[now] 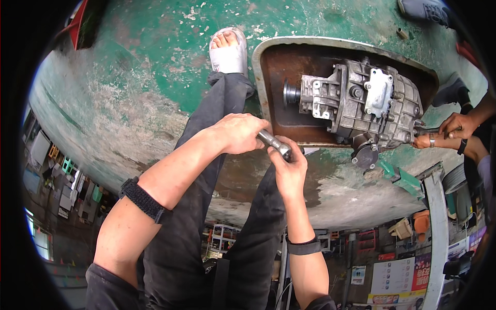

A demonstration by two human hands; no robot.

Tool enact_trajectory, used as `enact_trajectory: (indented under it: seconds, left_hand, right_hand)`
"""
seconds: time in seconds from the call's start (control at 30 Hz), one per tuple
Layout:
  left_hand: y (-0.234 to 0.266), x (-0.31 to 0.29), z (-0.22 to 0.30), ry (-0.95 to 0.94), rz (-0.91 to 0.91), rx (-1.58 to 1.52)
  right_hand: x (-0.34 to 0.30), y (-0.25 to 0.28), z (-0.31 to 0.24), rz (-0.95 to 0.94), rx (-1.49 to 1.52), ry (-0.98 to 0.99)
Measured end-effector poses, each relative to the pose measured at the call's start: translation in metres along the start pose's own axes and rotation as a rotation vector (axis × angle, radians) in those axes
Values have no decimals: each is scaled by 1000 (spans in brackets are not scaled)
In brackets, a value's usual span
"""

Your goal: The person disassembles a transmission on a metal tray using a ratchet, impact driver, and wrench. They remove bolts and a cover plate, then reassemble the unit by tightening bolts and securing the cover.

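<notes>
My left hand [238, 133] is closed around one end of a short grey metal cylinder [272, 141], a socket-like tool part. My right hand [288, 166] grips its other end from below, fingers wrapped around it. Both hands meet above my dark trouser legs [217, 206]. Just beyond them a grey metal gearbox [361, 103] lies on its side in a rusty metal tray [279, 67] on the green painted floor.
Another person's two hands [450, 132] hold a tool against the gearbox's right end. My foot in a white sandal [228, 49] rests on the worn green floor [144, 88]. A grey shoe [423, 9] shows at top right, a green object [398, 175] near the tray.
</notes>
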State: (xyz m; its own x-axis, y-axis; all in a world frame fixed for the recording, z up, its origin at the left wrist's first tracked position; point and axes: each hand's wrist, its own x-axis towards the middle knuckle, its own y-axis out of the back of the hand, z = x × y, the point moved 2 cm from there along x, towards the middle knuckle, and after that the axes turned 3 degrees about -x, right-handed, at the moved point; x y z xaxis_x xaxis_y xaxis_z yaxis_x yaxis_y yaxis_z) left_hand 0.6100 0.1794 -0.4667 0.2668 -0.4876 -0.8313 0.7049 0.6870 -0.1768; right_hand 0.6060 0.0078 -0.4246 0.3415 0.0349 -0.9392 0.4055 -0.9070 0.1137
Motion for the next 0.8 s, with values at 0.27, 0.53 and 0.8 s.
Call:
enact_trajectory:
  seconds: [0.27,0.53,0.8]
  left_hand:
    - [-3,2,-2,62,-45,18]
    - [-11,1,-13,73,-25,-10]
    - [-2,-1,-30,129,-16,27]
  right_hand:
    - [3,2,-4,63,-174,90]
    - [12,14,-9,137,-456,155]
    - [52,100,-27,680,3,139]
